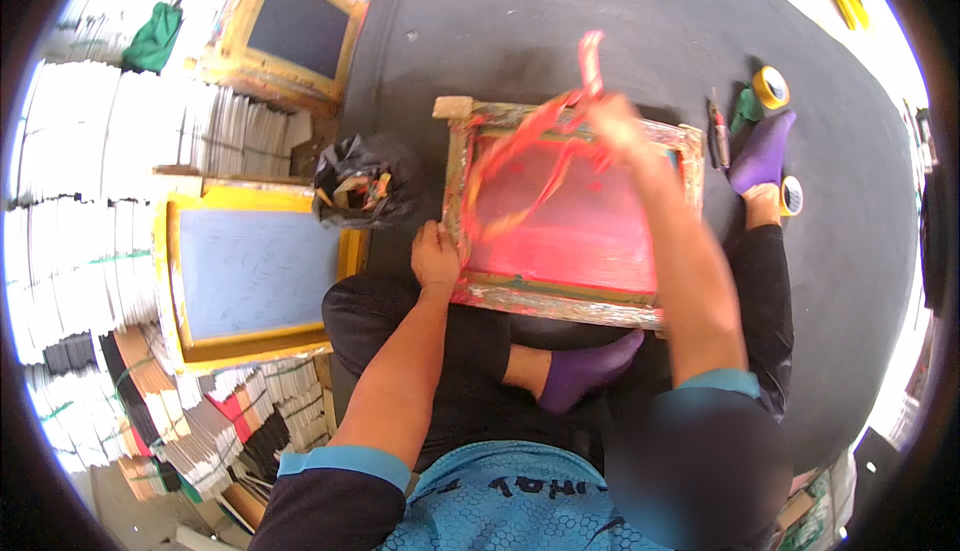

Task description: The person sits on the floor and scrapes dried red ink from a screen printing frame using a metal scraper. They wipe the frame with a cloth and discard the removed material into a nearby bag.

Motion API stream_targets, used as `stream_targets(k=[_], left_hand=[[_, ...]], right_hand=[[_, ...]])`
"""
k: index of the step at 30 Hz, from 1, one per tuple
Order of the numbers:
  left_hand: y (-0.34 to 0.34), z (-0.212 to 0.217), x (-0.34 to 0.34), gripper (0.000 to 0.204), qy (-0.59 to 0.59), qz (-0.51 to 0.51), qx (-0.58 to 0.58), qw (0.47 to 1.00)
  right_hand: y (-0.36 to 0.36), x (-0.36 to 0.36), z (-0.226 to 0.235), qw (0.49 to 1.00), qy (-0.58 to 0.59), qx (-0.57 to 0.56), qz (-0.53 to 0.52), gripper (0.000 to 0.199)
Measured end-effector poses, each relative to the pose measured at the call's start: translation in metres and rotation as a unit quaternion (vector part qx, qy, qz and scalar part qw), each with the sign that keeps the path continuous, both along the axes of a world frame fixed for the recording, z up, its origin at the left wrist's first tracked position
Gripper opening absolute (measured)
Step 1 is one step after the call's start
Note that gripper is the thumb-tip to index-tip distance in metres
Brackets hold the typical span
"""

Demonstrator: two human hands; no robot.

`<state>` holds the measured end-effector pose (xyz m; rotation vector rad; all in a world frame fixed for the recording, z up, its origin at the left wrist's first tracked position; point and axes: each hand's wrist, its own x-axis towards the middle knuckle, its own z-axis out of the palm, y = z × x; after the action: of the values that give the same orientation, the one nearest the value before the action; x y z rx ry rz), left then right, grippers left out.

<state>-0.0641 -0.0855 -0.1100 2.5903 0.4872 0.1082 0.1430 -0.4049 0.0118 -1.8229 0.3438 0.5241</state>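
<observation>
Bracing the wooden frame seems to be the left hand's role: it sits against the left rail near the lower corner, perhaps keeping the frame from sliding; whether its fingers wrap beneath, I cannot tell. The right hand, blurred above the far rail, has its fingers closed on a red strip, apparently lifted so that it hangs clear in loops. The frame lies on the black surface before the folded legs, within easy reach of both arms. Its rails are rough, crusted with paint; the pink mesh inside looks taut and smooth. The strip is thin, limp and twisted. Left of the frame, a crinkled black bag gapes around crumpled scraps.
</observation>
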Motion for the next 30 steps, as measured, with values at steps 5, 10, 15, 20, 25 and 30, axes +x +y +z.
stream_targets(k=[5, 10, 15, 20, 25, 30], left_hand=[[0.003, 0.005, -0.004, 0.025, -0.032, 0.023, -0.014, 0.999], [0.004, 0.005, 0.006, 0.021, -0.029, 0.018, -0.027, 0.999], [-0.014, 0.055, 0.006, 0.021, -0.109, 0.073, -0.135, 0.982], [-0.08, 0.167, 0.028, 0.049, -0.309, -0.225, -0.414, 0.826], [-0.128, 0.139, 0.019, 0.053, -0.113, -0.342, -0.581, 0.73], [-0.193, 0.167, -0.009, 0.069, -0.044, -0.165, -0.85, 0.499]], right_hand=[[-0.056, 0.017, 0.092, 0.991, -0.126, -0.051, -0.013, 0.038], [-0.023, -0.055, 0.06, 0.976, -0.201, 0.034, -0.082, 0.058], [-0.002, -0.122, 0.089, 0.962, -0.145, -0.161, 0.164, 0.083], [0.0, -0.165, 0.12, 0.886, -0.239, -0.276, 0.285, 0.084], [0.019, -0.189, 0.141, 0.918, -0.349, -0.125, 0.137, 0.063], [0.036, -0.221, 0.128, 0.865, -0.486, -0.12, -0.019, 0.021]])
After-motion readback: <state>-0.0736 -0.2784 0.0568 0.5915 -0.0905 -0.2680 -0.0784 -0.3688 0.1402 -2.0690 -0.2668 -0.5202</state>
